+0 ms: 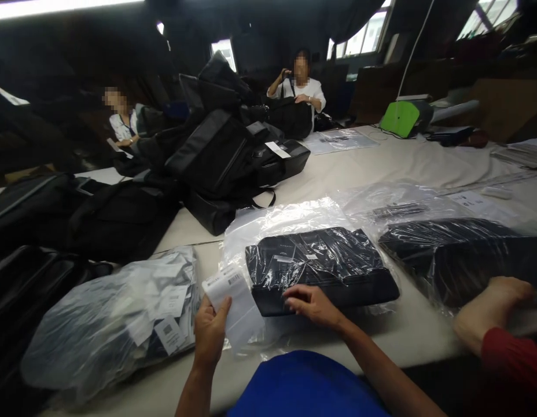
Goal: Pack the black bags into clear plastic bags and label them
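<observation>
My left hand [211,330] grips a white barcode label sheet [234,298], thumb on its face and fingers behind. Right of it lies a black bag [316,260] in clear plastic wrapping [290,214], with a dark tag and small pale label on top. My right hand [314,306] hovers at or just above the bag's near edge. Its fingers are slightly curled, with a gap to the thumb and nothing visible between them. I cannot tell whether it touches the plastic. Left of my left hand, a clear plastic sack [107,313] holds many white labels [170,333].
Black bags [216,150] are heaped at the back left. On the right are more wrapped dark bags [481,260], close to another person's hand [489,313] and red sleeve [511,359]. Two people stand across the table [359,171]. A green object [398,119] sits at the back.
</observation>
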A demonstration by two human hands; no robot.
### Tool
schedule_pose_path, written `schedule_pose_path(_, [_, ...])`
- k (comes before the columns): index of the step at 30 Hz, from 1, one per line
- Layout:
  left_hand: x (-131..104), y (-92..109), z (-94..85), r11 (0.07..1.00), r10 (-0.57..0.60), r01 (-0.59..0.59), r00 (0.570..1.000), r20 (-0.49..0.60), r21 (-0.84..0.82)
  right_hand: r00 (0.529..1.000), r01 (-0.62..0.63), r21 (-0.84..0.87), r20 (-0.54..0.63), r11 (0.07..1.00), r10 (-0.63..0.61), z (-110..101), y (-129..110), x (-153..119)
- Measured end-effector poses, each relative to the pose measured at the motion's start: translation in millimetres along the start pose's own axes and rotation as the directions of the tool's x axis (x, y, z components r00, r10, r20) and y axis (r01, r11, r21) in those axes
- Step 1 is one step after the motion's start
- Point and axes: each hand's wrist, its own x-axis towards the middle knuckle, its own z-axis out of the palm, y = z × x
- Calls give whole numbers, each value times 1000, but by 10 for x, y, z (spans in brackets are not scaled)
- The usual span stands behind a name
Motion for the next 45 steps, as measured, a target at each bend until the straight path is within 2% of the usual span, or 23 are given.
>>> schedule_pose_path(2, [130,-29,-2,987,130,-127,991,-18,97,985,23,-79,170,997,-10,193,0,-18])
schedule_pose_path(4, [324,-179,-83,966,211,-200,976,-49,166,982,43,-174,190,984,-9,294,43,-17])
schedule_pose_path(6, [510,-427,-241,971,151,-128,983,-100,202,988,23,-232,152,973,13,294,102,-21])
schedule_pose_path(8, [600,-716,-429,968,-10,48,988,-154,246,993,-7,-240,113,971,35,194,152,-41])
schedule_pose_path(10, [565,-985,-601,940,-107,167,972,-210,298,998,-35,-210,44,977,45,-1,197,-77])
schedule_pose_path(13, [386,-1278,-776,870,-93,228,947,-308,438,975,-72,-165,-217,984,35,-478,293,-152])
schedule_pose_path(14, [334,-1332,-798,807,5,187,947,-322,561,932,-81,-175,-363,981,13,-682,338,-188])
schedule_pose_path(15, [298,-1356,-793,753,68,148,952,-300,641,853,-101,-206,-522,973,-22,-902,388,-232])
schedule_pose_path(17, [279,-1302,-682,732,50,117,973,-225,671,599,-212,-298,-792,931,-117,-1352,487,-336])
schedule_pose_path(18, [296,-1224,-575,757,2,115,984,-178,644,466,-292,-336,-867,895,-174,-1564,527,-385])
schedule_pose_path(19, [328,-1117,-437,786,-40,113,990,-132,608,368,-366,-371,-900,853,-234,-1753,558,-421])
schedule_pose_path(20, [375,-992,-277,808,-47,94,994,-95,581,315,-423,-407,-904,809,-290,-1913,579,-435])
schedule_pose_path(21, [436,-862,-103,818,-7,45,998,-67,574,306,-459,-451,-889,766,-340,-2039,590,-425])
schedule_pose_path(22, [508,-742,78,809,75,-38,996,-38,586,332,-478,-499,-865,723,-377,-2127,595,-388])
schedule_pose_path(23, [588,-644,259,780,179,-144,984,2,609,376,-495,-540,-839,680,-393,-2177,600,-327])
schedule_pose_path(25, [755,-558,589,647,379,-370,915,140,666,462,-564,-562,-822,605,-333,-2178,628,-163])
schedule_pose_path(27, [895,-642,848,458,475,-525,827,302,717,491,-669,-510,-849,541,-193,-2089,721,4])
schedule_pose_path(29, [970,-864,1008,277,463,-596,770,439,753,464,-753,-450,-881,481,-97,-1972,895,114])
schedule_pose_path(32, [925,-1283,1063,69,367,-661,714,597,747,416,-796,-431,-899,426,-133,-1811,1261,93])
schedule_pose_path(34, [816,-1507,1024,2,349,-642,719,601,766,402,-785,-449,-893,427,-201,-1715,1504,-29])
schedule_pose_path(39, [643,-1729,975,-31,388,-574,748,539,818,372,-730,-479,-877,487,-305,-1551,1821,-243])
schedule_pose_path(42, [713,-1755,1001,-35,336,-578,761,555,815,358,-735,-460,-887,498,-291,-1546,1809,-149])
schedule_pose_path(45, [830,-1768,992,-2,312,-565,784,537,825,369,-721,-458,-889,519,-271,-1584,1754,-101])
